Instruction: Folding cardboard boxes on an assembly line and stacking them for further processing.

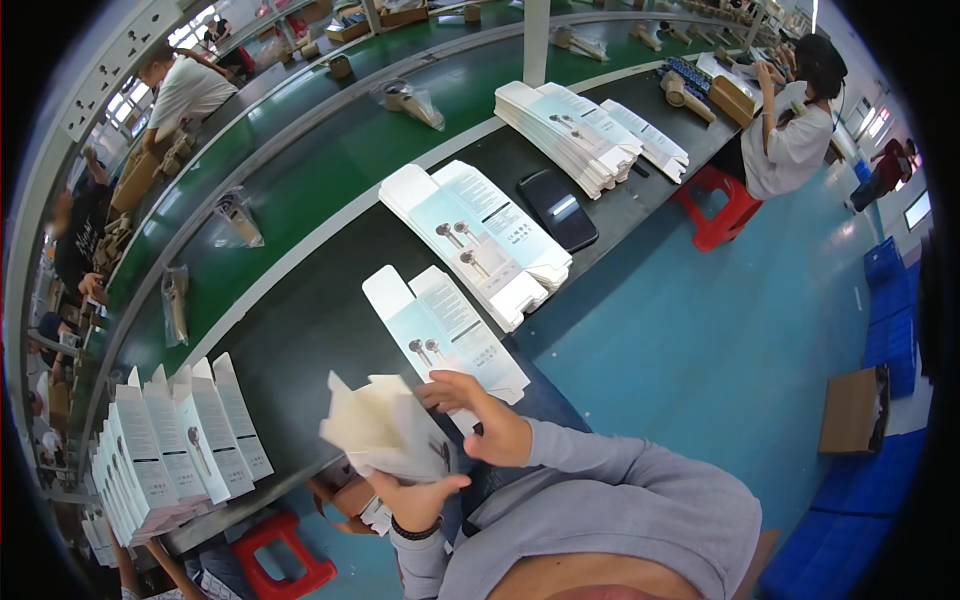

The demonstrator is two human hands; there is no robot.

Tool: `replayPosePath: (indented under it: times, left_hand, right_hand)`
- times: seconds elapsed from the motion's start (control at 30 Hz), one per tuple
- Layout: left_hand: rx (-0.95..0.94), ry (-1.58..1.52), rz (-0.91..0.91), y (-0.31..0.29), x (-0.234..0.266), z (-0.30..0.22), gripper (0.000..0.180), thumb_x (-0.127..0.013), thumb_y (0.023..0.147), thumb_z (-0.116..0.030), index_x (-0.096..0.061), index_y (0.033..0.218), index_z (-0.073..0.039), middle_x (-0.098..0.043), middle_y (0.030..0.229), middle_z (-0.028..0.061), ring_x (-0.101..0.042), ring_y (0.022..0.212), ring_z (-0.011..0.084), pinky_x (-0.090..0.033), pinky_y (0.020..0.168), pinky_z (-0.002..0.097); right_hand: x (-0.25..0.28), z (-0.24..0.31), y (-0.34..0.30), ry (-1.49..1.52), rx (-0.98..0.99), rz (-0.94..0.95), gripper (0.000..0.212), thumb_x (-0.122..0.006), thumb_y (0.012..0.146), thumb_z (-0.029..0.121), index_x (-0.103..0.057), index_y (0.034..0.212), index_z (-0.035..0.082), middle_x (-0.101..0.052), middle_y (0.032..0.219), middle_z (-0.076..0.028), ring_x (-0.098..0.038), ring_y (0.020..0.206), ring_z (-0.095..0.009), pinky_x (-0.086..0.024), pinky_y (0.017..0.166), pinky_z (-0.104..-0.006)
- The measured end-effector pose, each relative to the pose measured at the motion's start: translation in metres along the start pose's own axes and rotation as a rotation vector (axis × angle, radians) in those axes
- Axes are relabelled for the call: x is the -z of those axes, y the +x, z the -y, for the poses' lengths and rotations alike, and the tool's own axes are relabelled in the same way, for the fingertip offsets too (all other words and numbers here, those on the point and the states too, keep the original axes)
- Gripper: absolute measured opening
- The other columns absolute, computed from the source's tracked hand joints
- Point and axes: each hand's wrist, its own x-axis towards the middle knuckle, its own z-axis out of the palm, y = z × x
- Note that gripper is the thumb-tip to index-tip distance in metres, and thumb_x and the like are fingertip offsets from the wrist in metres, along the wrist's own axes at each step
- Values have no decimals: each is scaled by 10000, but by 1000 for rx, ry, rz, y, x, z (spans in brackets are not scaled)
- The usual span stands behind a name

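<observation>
My left hand (415, 500) is closed around the lower end of a small white carton (385, 430), its top flaps standing apart toward the table. A dark bracelet circles that wrist. My right hand (495, 420) is beside the carton with its thumb and fingers spread; whether the fingertips touch the carton I cannot tell. Under and beyond this hand lies a flat, unfolded carton (450, 325), pale blue and white with pictures of a handheld device. Farther off is a thick stack of the same flat cartons (480, 240).
A black phone (558, 210) lies beside the stack, with more flat cartons (570, 130) behind. Formed cartons (180, 445) stand in rows at left. Bagged devices (410, 103) sit on the green conveyor (300, 190). A co-worker (795, 130) sits at far right; red stools (285, 560) stand below.
</observation>
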Motion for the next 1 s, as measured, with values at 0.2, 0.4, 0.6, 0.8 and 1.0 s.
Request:
replayPosePath:
  times: [0.2, 0.4, 0.6, 0.8, 1.0]
  left_hand:
    - [-202, 241, 72, -6, 2, 11, 1174, -589, 639, -686, 34, 1396, -40, -218, 1386, 170, -325, 1238, 266, -313, 983, 361]
    - [-605, 604, 79, 10, 12, -8, 756, -254, 857, -619, -172, 1385, -84, -416, 1288, 210, -182, 1305, 411, -90, 1045, 541]
    - [-423, 686, 223, 17, 13, -34, 664, -345, 859, -582, -377, 1286, -76, -588, 1037, 209, -341, 1206, 463, -185, 1005, 562]
    - [-460, 241, -4, 9, -6, -26, 581, -538, 833, -359, -366, 1272, -19, -550, 990, 126, -464, 1096, 350, -368, 906, 462]
    - [-552, 166, -69, 11, -8, -19, 519, -569, 813, -193, -356, 1276, -96, -526, 820, 92, -494, 883, 268, -397, 765, 402]
  right_hand:
    - [-17, 8, -2, 253, -31, 48, 961, -665, 758, 429, -78, 1387, -1, -233, 1399, -153, -237, 1287, -236, -206, 1038, -362]
    - [-10, 15, -5, 238, -35, 97, 901, -689, 741, 381, -168, 1380, 17, -381, 1289, -172, -393, 1181, -259, -303, 985, -339]
    - [-14, 16, -9, 96, -15, 122, 922, -704, 731, 383, -163, 1371, -2, -322, 1334, -162, -353, 1216, -244, -305, 988, -349]
    - [-21, 10, -7, -30, 240, 39, 780, -502, 824, 509, -258, 1271, -81, -378, 1171, -160, -390, 1058, -229, -325, 886, -322]
    - [-23, 17, -12, 97, 16, 47, 651, -556, 825, 398, -309, 1262, -18, -404, 1124, -137, -399, 847, -149, -348, 743, -260]
